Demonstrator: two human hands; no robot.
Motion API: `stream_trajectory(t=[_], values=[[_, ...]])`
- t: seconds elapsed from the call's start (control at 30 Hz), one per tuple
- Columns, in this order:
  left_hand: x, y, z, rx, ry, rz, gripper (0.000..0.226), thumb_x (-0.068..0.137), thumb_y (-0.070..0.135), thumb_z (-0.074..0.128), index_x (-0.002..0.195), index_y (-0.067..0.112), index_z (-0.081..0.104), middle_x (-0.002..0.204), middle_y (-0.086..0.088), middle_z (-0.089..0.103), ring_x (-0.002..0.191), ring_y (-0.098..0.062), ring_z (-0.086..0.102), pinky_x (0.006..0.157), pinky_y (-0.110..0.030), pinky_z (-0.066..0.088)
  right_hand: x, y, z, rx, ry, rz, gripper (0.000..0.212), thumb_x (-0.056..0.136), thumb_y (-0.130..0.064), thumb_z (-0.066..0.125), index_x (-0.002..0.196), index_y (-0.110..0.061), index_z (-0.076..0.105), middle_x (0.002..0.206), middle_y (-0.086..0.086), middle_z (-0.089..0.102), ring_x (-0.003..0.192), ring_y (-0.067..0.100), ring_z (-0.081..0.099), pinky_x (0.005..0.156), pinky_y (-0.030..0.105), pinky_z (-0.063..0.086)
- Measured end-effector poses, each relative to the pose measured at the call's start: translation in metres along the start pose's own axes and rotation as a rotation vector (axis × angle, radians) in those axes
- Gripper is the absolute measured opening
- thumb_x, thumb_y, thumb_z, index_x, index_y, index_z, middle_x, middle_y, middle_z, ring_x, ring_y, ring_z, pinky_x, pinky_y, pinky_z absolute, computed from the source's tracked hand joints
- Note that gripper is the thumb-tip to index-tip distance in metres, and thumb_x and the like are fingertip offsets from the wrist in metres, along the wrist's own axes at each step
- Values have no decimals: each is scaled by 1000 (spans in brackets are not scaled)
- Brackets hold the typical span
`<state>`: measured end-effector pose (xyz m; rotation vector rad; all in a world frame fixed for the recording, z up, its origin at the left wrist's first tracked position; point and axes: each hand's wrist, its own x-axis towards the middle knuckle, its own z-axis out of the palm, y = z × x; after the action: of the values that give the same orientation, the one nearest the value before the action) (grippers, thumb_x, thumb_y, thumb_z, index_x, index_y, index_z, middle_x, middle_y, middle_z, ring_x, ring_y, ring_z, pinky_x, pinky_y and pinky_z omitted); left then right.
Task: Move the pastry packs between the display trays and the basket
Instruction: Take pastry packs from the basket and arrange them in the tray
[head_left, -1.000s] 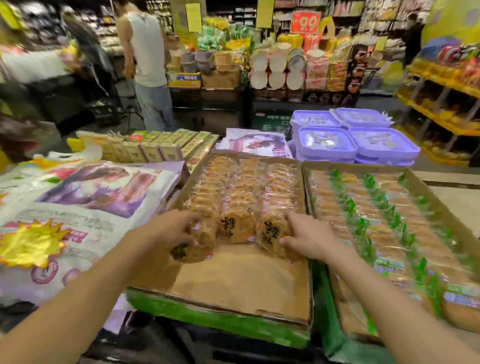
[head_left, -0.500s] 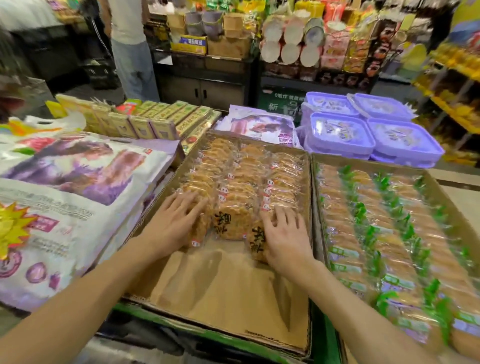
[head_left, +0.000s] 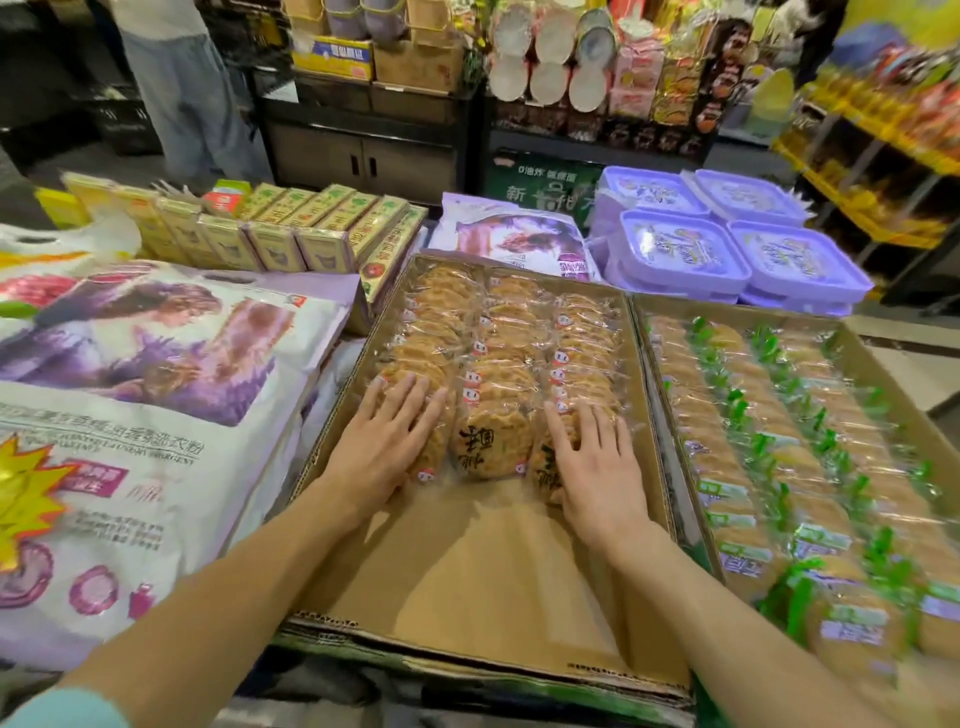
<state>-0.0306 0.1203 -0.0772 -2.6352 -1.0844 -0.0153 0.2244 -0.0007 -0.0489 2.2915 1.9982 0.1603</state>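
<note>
Pastry packs (head_left: 493, 364) fill three rows in the far half of my cardboard tray (head_left: 467, 587). My left hand (head_left: 376, 449) and right hand (head_left: 597, 467) press flat, fingers straight, on the nearest packs.

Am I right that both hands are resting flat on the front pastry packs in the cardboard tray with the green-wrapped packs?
Not quite. The head view shows the left hand and right hand flat on the front pastry packs in the left cardboard tray; the tray of green-wrapped packs lies beside it, untouched.
</note>
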Motion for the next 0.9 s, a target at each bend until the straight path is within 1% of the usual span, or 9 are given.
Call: stream_trajectory(t=[0.13,0.2,0.27,0.33,0.4,0.47,0.63,0.73,0.9], values=[[-8,10,-21,11,-117,-112,131,84,38,76,151,18,-35,167,-14,-15,154,-33,-15,123,-57,-5,-12,-6,-15,-2,-20,23,121,89,-41,72,155,-22,-28,165,25,-8,154,42,-5,124,58,3],[-21,16,-37,5,-118,-146,128,87,37,74,149,21,-37,166,-11,-22,153,-30,-21,123,-56,-8,-26,-14,-29,19,4,-6,112,92,-41,68,158,-19,-19,166,25,-8,154,42,-6,124,57,3],[-48,22,-55,-101,-50,-186,112,91,46,67,157,22,-21,169,-9,-12,155,-27,-13,124,-53,-6,-45,-28,-43,88,70,-78,96,94,-41,62,162,-16,0,167,23,0,154,40,-2,125,55,6],[-90,27,-74,-217,110,-274,97,89,52,66,161,22,10,167,-10,18,155,-29,13,123,-53,8,-66,-49,-56,168,180,-193,78,94,-45,59,158,-15,27,163,22,22,152,39,18,124,53,16],[-147,30,-88,-227,295,-365,79,82,44,74,148,17,41,147,-12,50,135,-32,46,114,-49,31,-87,-83,-67,288,261,-329,64,93,-51,52,146,-16,47,153,20,42,141,38,40,119,52,31],[-217,36,-95,-222,397,-478,58,84,40,72,133,14,57,127,-10,60,117,-32,56,100,-45,39,-110,-125,-73,400,287,-475,59,92,-55,44,137,-19,54,144,16,52,131,36,50,112,51,41],[-423,60,-115,-168,277,-872,47,95,49,54,125,14,64,117,-5,65,110,-27,59,89,-43,49,-191,-248,-75,563,275,-821,53,94,-54,49,128,-15,62,132,13,60,117,33,56,96,43,48],[-552,89,-123,-103,257,-1143,48,96,50,48,119,13,68,109,-5,69,101,-27,62,82,-41,50,-247,-329,-75,586,184,-1008,57,93,-55,47,131,-16,61,135,12,59,122,33,55,99,45,48],[-718,133,-115,-103,115,-1466,51,94,51,43,118,15,70,112,-4,72,101,-29,68,87,-42,53,-337,-450,-51,518,90,-1200,54,92,-50,63,135,-17,60,138,10,59,124,31,56,99,45,50]])
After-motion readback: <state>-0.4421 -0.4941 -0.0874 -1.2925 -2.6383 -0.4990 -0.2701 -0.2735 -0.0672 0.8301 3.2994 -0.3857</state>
